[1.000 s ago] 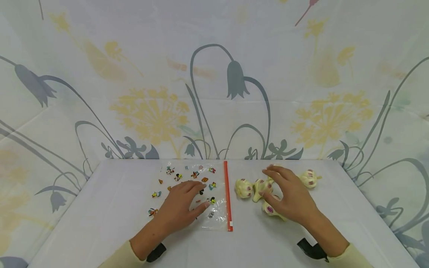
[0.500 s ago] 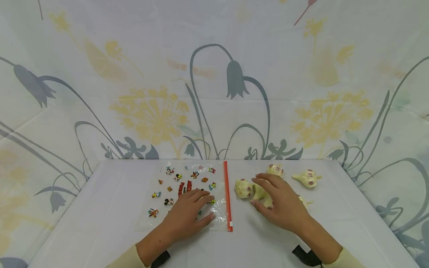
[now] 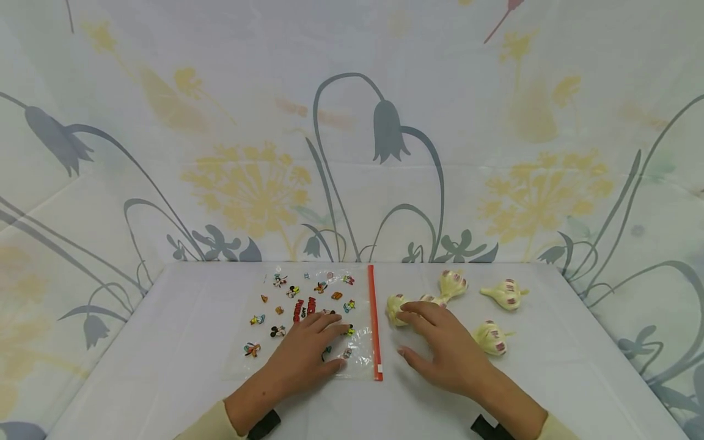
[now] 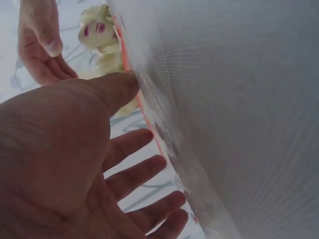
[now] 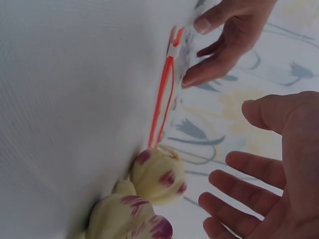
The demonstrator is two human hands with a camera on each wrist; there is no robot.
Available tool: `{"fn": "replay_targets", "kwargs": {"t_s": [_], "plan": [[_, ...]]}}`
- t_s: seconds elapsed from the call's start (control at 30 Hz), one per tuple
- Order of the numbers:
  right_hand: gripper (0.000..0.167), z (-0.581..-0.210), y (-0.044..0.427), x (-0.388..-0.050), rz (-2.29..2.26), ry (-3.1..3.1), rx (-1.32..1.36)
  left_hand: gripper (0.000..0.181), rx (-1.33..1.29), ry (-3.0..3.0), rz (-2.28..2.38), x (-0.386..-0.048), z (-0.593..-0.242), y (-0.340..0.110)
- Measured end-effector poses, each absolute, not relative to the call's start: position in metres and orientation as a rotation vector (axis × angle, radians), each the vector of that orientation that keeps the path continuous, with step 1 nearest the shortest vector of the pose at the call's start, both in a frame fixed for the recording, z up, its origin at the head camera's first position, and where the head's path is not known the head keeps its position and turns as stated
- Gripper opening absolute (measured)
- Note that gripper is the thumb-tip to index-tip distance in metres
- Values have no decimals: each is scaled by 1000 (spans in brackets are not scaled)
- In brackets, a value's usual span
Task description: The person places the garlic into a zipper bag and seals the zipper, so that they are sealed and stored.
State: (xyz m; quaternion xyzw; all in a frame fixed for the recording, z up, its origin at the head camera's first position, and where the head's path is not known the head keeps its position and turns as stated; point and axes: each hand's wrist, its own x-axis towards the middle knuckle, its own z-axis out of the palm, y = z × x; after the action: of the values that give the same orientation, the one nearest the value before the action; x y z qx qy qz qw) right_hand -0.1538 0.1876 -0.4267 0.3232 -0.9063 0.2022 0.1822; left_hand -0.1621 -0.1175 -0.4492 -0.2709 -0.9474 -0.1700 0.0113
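A clear zip bag [image 3: 360, 360] with small cartoon prints and a red zip strip [image 3: 374, 324] lies flat on the white table. My left hand [image 3: 305, 348] is over its near part, fingers relaxed; in the left wrist view the thumb and fingertips come close to the bag, and I cannot tell whether they touch. To the right of the strip are several garlic bulbs, cream with purple patches. My right hand [image 3: 451, 351] hovers among them, holding nothing, its fingers spread in the right wrist view. Its fingertips overlap the leftmost bulb [image 3: 393, 311], and another bulb [image 3: 432, 299] is partly hidden behind it.
Beyond the right hand are a back bulb [image 3: 453, 284], a far-right bulb [image 3: 505, 294] and a nearer bulb [image 3: 491, 338]. A flower-patterned cloth [image 3: 352, 195] hangs behind the table [image 3: 181, 342]. Dark bands [image 3: 266, 423] sit at both wrists.
My right hand has moved left and a little nearer to me across the bulbs, uncovering the back and near-right ones. My left hand has shifted slightly nearer, showing more of the bag's red lettering.
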Motion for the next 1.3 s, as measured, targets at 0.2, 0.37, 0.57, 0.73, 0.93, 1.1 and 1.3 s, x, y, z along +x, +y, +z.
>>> {"fn": "replay_targets", "kwargs": {"t_s": [0.2,0.37,0.57,0.73,0.93,1.1,1.3], "plan": [[50,-433,182,-151,530,-2576,988,62,-838,-2991,-543,-161,-453,-119],[48,-438,179,-149,534,-2662,1033,64,-767,-3060,-595,-160,-454,-120],[47,-445,177,-149,545,-2694,1120,66,-736,-3086,-668,-160,-453,-123],[46,-448,176,-149,500,-2738,1160,68,-727,-3113,-662,-162,-451,-125],[52,-449,173,-149,544,-2902,1177,69,-708,-3163,-642,-164,-448,-128],[54,-452,172,-151,553,-2912,1214,69,-702,-3190,-639,-165,-448,-129],[59,-454,169,-156,544,-2910,1221,70,-736,-3187,-619,-168,-446,-132]]}}
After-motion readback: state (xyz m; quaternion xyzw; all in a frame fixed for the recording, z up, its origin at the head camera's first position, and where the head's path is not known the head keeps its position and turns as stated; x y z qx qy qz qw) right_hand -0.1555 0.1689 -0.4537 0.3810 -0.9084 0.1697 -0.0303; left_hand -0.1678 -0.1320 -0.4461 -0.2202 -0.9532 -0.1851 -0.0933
